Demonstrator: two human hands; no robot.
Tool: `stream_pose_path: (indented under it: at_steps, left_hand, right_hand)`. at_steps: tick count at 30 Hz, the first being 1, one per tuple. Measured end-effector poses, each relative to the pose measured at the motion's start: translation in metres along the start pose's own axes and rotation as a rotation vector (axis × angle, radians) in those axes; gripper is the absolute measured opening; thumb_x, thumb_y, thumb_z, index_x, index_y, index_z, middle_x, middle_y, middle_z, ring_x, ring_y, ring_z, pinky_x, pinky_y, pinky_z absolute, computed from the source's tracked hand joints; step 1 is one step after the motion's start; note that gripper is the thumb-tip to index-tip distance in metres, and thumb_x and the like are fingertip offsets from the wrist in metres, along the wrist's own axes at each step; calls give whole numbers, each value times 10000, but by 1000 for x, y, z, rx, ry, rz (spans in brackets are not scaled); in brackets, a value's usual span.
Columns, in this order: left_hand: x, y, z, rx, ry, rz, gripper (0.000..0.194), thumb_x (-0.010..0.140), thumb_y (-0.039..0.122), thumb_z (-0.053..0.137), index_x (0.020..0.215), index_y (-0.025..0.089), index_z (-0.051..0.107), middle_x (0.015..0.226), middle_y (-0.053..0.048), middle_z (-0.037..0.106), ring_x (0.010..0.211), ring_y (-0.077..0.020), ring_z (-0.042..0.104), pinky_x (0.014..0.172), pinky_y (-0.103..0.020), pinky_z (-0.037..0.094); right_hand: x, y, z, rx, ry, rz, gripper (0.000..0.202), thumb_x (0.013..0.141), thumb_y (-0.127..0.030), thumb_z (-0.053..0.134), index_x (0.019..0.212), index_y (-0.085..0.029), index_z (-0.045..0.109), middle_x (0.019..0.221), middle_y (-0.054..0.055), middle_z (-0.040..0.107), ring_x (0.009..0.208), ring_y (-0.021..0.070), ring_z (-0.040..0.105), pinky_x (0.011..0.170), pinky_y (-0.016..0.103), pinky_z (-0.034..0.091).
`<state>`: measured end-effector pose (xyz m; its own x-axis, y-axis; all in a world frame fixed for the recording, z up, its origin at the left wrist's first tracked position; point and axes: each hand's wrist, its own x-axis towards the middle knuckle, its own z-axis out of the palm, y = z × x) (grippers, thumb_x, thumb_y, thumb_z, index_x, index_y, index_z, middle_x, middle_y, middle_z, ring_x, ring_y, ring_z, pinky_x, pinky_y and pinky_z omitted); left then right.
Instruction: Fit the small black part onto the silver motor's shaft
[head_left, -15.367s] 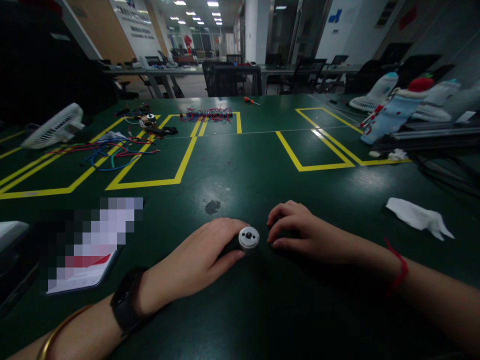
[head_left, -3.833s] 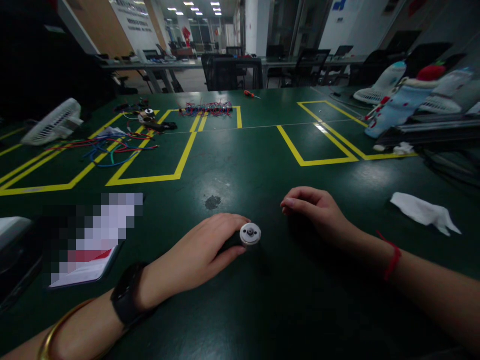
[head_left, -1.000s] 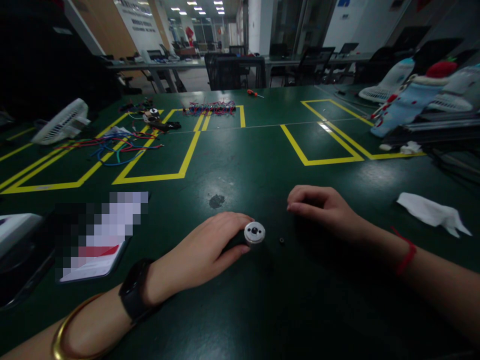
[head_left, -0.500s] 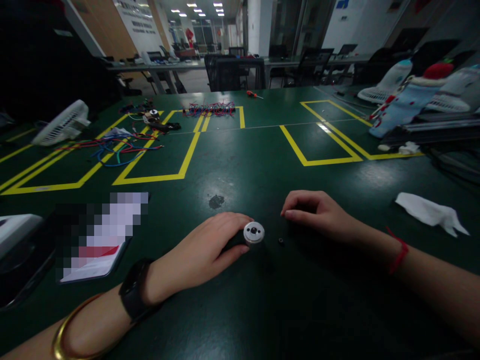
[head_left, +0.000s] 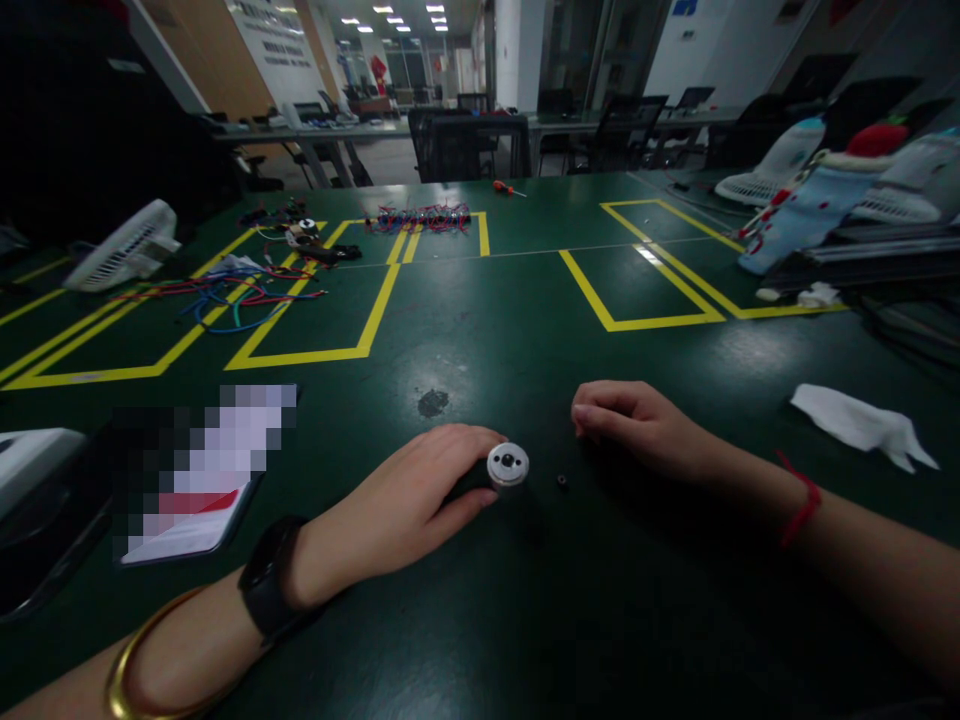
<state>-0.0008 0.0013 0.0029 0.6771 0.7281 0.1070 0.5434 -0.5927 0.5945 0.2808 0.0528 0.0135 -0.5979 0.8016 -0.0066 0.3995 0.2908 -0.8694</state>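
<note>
Green matting covers the table (head_left: 525,330), marked out with yellow tape rectangles. Near the table's front edge, about midway along it, the left hand (head_left: 409,500) lies curled around a dark cylinder lying on its side, thumb and fingers closed on its body, so that only the round silver end cap (head_left: 508,465) shows past the fingertips. A black watch (head_left: 264,590) and a gold bangle (head_left: 135,660) sit on that wrist. Just right of the cap a tiny black part (head_left: 562,481) lies alone on the mat, touching neither hand. The right hand (head_left: 637,425) rests knuckles up a little farther back, fingers loosely curled under; whether it pinches anything I cannot tell. A red string (head_left: 801,497) circles its wrist.

Toward the right edge lies a crumpled white cloth (head_left: 862,425). Toward the left edge a booklet (head_left: 195,505) lies flat, partly blurred out. Farther back on the left side sit a tangle of coloured wires (head_left: 232,295) and a small white fan (head_left: 124,250). A red-handled screwdriver (head_left: 508,188) lies near the far edge.
</note>
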Motion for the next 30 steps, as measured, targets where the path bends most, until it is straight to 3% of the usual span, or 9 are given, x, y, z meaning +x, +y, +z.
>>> stream_pose_path:
  at_steps: [4,6,14,18,21,26,30]
  left_hand:
    - [0,-1,1,8,-2,-10,421,929,218,589,1324,263,453,1295,-39,559,1166,-221,533,1022,-408,433]
    - [0,-1,1,12,-1,-12,424,928,217,589,1325,268,449,1295,-32,558,1167,-216,532,1023,-400,430]
    - [0,0,1,9,-6,-11,411,932,218,581,1318,269,452,1292,-31,560,1169,-217,530,1029,-396,422]
    - [0,0,1,4,-5,-14,422,927,210,588,1322,270,451,1292,-27,559,1168,-211,531,1029,-392,424]
    - [1,0,1,-2,0,-12,422,922,215,595,1317,267,457,1284,-33,565,1159,-218,537,1020,-403,431]
    - [1,1,2,0,18,-2,389,917,207,592,1288,256,482,1261,-51,582,1141,-238,554,998,-427,449]
    - [0,1,3,1,43,2,341,901,191,607,1223,248,510,1215,-38,602,1102,-225,577,976,-403,466]
  right_hand:
    - [-3,-9,-4,-253,-205,-140,133,833,-310,681,838,-180,656,957,42,598,907,188,557,811,330,438]
    - [-5,-12,-5,-338,-262,-163,182,782,-302,733,931,-209,684,1062,47,589,1014,214,537,900,367,413]
    - [-5,-12,4,-443,-218,-192,218,766,-303,739,970,-238,698,1109,44,579,1036,232,528,905,403,400]
    - [-4,-9,5,-448,-200,-214,133,792,-308,724,911,-248,715,1063,34,596,1008,226,548,896,412,407]
    - [-3,-9,10,-354,-120,-218,96,823,-285,701,896,-222,707,1021,39,601,958,201,579,862,378,447]
    - [0,-28,26,-198,198,-298,100,849,-219,676,937,-173,685,1000,53,584,938,170,592,834,313,486]
    - [1,-47,37,-282,201,-340,107,842,-231,683,938,-185,700,1043,58,600,990,187,584,875,335,469]
